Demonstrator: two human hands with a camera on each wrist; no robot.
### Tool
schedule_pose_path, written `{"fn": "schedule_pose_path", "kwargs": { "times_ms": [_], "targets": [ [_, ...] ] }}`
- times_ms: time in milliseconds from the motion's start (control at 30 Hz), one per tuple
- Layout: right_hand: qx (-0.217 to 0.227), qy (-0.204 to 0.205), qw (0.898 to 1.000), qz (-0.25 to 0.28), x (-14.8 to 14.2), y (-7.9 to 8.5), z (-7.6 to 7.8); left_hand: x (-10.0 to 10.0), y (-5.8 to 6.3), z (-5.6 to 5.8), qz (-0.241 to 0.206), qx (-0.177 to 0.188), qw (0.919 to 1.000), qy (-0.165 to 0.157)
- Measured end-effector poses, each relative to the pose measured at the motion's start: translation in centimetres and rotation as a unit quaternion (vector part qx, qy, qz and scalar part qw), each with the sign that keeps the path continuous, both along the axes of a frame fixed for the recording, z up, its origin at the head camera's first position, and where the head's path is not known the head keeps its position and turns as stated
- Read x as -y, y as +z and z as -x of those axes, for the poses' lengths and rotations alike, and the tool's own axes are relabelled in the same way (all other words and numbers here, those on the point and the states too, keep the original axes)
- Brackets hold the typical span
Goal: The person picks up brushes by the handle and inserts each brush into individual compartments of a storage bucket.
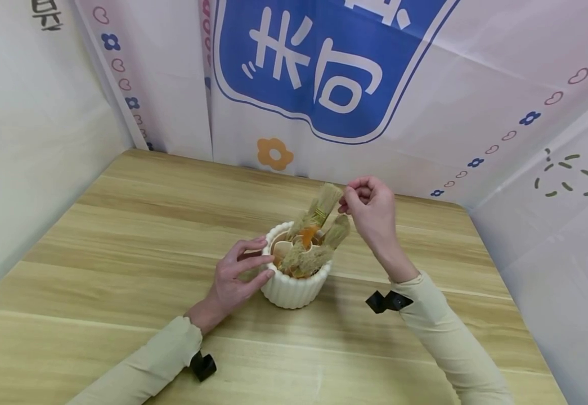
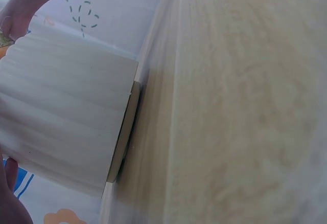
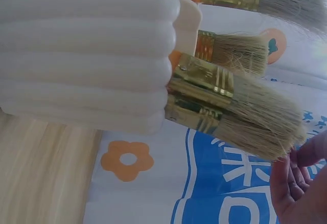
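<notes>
A white ribbed pot stands upright on the wooden table, holding several paintbrushes with their bristles up. Their metal ferrules and bits of orange handle show above the rim; the lower handles are hidden inside. My left hand rests its spread, fairly straight fingers against the pot's left side and rim. At the bristle tips of one paintbrush, my right hand has its thumb and fingers curled together, seeming to pinch the bristle ends. In the right wrist view that hand is at the lower right.
A pale, flat-edged piece also sticks out of the pot among the brushes. Wood-grain table surrounds the pot. Behind it hangs a printed cloth with a blue sign and flowers; white walls close both sides.
</notes>
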State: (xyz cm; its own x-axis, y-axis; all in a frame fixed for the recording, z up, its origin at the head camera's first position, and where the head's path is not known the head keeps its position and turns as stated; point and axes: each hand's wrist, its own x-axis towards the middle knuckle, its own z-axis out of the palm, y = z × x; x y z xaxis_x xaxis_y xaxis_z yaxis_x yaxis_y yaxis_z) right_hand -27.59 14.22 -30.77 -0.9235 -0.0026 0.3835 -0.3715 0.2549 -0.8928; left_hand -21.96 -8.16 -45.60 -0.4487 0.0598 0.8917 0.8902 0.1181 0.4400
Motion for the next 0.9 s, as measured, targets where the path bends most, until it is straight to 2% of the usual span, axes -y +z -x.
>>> {"fn": "schedule_pose_path", "kwargs": {
  "times_ms": [100,233,533,633,733,900],
  "targets": [
    [0.015,0.013,1.000,-0.009,0.0,-0.1,0.1,0.0,0.0,0.0,0.000,0.000,1.0000,0.000],
    [0.014,0.027,0.999,-0.018,0.0,-0.2,-0.1,0.0,-0.1,0.0,0.001,0.001,1.0000,0.004],
    [-0.017,0.059,0.997,-0.041,-0.3,-0.4,-0.9,0.0,0.0,0.0,-0.001,-0.001,1.0000,0.006],
    [-0.026,0.052,0.998,-0.008,-0.5,-0.5,-0.9,0.0,0.0,-0.1,-0.001,0.001,1.0000,0.006],
    [-0.040,0.028,0.998,0.028,-1.0,-0.6,-0.7,-0.1,0.0,-0.1,0.000,0.002,1.0000,0.008],
    [-0.051,-0.008,0.998,0.042,-1.9,-0.9,-0.4,-0.2,0.0,-0.2,0.010,0.007,0.9997,0.023]
  ]
}}
